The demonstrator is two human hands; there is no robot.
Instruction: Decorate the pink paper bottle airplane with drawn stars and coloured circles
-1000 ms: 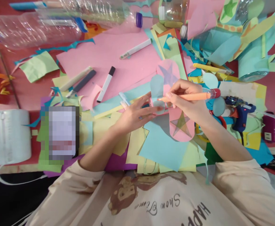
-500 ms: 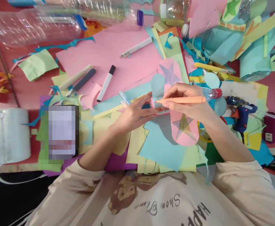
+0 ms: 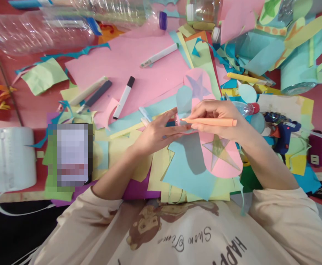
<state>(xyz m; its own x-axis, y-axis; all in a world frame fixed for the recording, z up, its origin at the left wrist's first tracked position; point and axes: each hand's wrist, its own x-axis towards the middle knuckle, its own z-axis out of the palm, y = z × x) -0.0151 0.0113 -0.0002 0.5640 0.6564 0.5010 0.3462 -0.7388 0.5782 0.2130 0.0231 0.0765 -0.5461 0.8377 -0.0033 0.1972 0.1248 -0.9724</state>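
Observation:
An orange marker (image 3: 216, 122) is pinched in my right hand (image 3: 218, 112), its tip pointing left at a small craft piece. That paper craft has a pink flap with a purple star (image 3: 199, 86), another pink flap with an olive-and-purple star (image 3: 220, 154), and a rounded blue flap (image 3: 184, 98). My left hand (image 3: 161, 129) grips its left side, thumb and fingers around the edge near the marker tip. The middle of the craft is mostly hidden by both hands. Beneath it lies a light blue paper sheet (image 3: 188, 169).
Several markers, including a black-capped one (image 3: 124, 97), lie on pink paper (image 3: 103, 70). Plastic bottles (image 3: 34, 31) line the back. At right are a blue glue gun (image 3: 285, 136) and a red-capped bottle (image 3: 249, 108). A phone (image 3: 72, 154) and a white box (image 3: 12, 158) are at left.
The pink flap with the olive star has swung outward to the right. My right hand and the marker have shifted slightly down and left; my left hand stays nearly still.

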